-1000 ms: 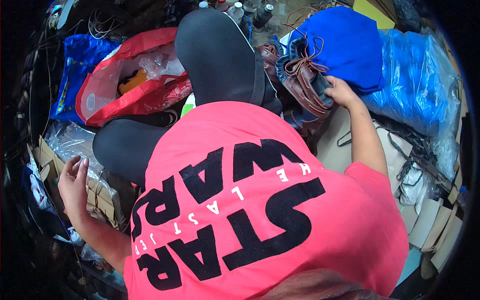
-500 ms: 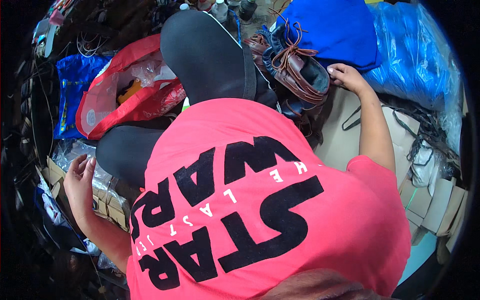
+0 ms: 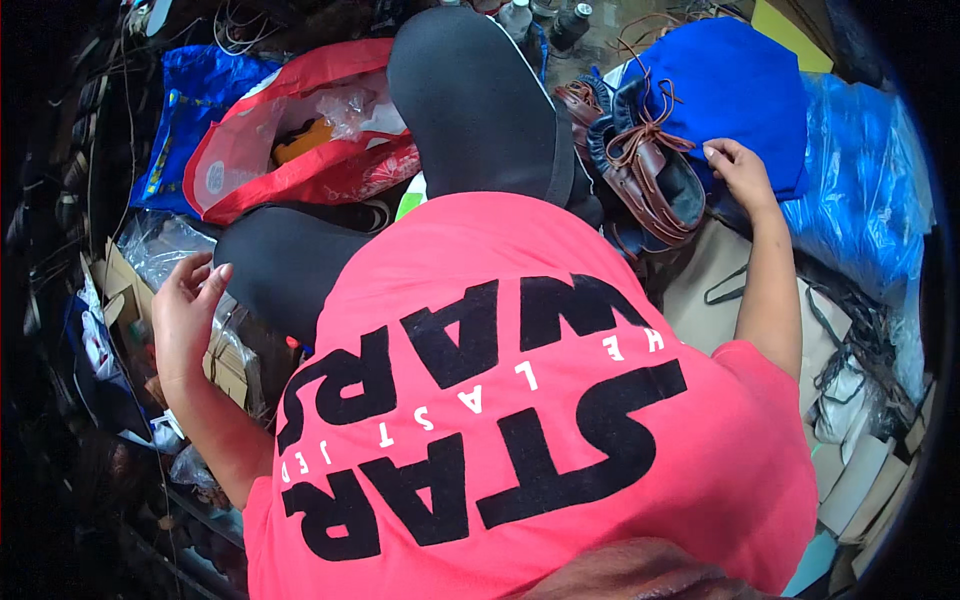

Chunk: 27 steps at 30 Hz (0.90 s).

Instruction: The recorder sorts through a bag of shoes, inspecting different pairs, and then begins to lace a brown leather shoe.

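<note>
My left hand (image 3: 187, 305) hangs by my black-clad left knee (image 3: 285, 262), fingers loosely bent and apart, with nothing in it. On the right, my right hand (image 3: 741, 172) is beside a brown leather lace-up shoe (image 3: 655, 185), in front of a blue cloth (image 3: 735, 85). Its thumb and fingertips are drawn together. Whatever they might pinch is too small to make out. The shoe has a dark padded collar and a tied brown lace (image 3: 645, 138). Other footwear shows partly behind and under it.
A red and white bag (image 3: 300, 185) lies open left of my legs, next to a blue bag (image 3: 185, 115). Small bottles (image 3: 570, 28) stand at the far side. Blue plastic wrapping (image 3: 860, 170) and cardboard sheets (image 3: 705, 285) lie at the right.
The view has shifted, moving the scene rightward in the picture. My right hand has moved slightly away from the shoe's opening, toward the blue cloth. My left hand stays beside my knee.
</note>
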Available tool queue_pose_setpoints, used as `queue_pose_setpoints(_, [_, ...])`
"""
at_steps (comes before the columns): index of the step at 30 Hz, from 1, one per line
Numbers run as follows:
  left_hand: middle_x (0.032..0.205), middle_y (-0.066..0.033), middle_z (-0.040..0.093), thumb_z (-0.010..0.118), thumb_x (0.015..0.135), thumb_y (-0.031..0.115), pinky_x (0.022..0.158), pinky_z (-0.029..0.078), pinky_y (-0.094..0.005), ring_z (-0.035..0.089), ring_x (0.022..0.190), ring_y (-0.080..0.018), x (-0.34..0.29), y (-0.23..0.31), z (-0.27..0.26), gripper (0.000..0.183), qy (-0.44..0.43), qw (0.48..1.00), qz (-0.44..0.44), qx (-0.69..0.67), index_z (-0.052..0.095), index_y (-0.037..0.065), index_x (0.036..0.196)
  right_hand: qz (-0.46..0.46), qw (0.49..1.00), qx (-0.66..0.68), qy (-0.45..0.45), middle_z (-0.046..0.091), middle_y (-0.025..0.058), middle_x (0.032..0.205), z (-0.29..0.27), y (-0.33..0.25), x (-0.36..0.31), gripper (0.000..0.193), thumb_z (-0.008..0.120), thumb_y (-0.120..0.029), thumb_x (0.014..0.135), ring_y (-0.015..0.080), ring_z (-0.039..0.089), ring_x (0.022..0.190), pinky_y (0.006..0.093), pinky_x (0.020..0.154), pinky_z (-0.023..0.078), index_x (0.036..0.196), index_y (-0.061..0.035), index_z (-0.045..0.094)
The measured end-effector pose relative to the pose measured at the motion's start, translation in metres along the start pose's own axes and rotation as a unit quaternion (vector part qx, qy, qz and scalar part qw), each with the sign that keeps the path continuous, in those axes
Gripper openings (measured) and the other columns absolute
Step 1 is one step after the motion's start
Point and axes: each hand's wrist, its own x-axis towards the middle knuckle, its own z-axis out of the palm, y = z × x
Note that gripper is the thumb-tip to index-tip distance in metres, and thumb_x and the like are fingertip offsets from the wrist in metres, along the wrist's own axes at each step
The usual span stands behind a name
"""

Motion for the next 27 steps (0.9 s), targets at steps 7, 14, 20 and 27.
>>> queue_pose_setpoints(7, [0.097,-0.0162,0.065,0.068,0.081,0.023,0.077,0.048,-0.0283,0.062,0.085,-0.0166,-0.006,-0.005,-0.001,0.043,-0.005,0.999,-0.029,0.027,0.057,-0.005,0.111,0.311,0.898,-0.089,-0.298,0.064,0.0111,0.084,0.001,-0.029,-0.011,0.064,0.055,-0.064,0.074,0.0167,0.059,0.059,0.0338,0.054,0.044,0.109,-0.0099,0.058])
queue_pose_setpoints(14, [0.095,-0.0152,0.065,0.069,0.080,0.019,0.075,0.048,-0.0268,0.062,0.085,-0.0158,0.002,-0.003,0.005,0.040,-0.001,1.000,0.002,-0.022,0.058,-0.005,0.110,0.186,0.948,0.129,-0.223,0.062,0.0051,0.089,0.022,-0.012,-0.027,0.035,0.058,-0.015,0.074,0.0161,0.059,0.076,0.0306,0.068,0.048,0.106,-0.0022,0.058])
queue_pose_setpoints(20, [0.095,-0.0164,0.066,0.071,0.077,0.024,0.078,0.049,-0.0307,0.064,0.091,-0.0212,0.004,0.003,0.026,0.039,0.047,0.995,0.084,-0.020,0.060,-0.002,0.105,0.123,0.904,0.362,-0.192,0.061,0.0083,0.103,-0.007,-0.054,-0.004,0.038,0.056,-0.023,0.086,0.0169,0.060,0.086,0.0312,0.076,0.050,0.116,-0.0004,0.052])
queue_pose_setpoints(27, [0.093,-0.0122,0.066,0.072,0.076,0.022,0.081,0.047,-0.0308,0.062,0.090,-0.0200,0.001,0.012,0.035,0.035,0.056,0.993,0.100,-0.017,0.062,0.001,0.103,-0.186,0.950,0.228,-0.102,0.049,0.0085,0.123,0.001,-0.121,0.035,0.042,0.040,-0.024,0.095,0.0207,0.050,0.109,0.0358,0.094,0.041,0.129,-0.0009,0.039])
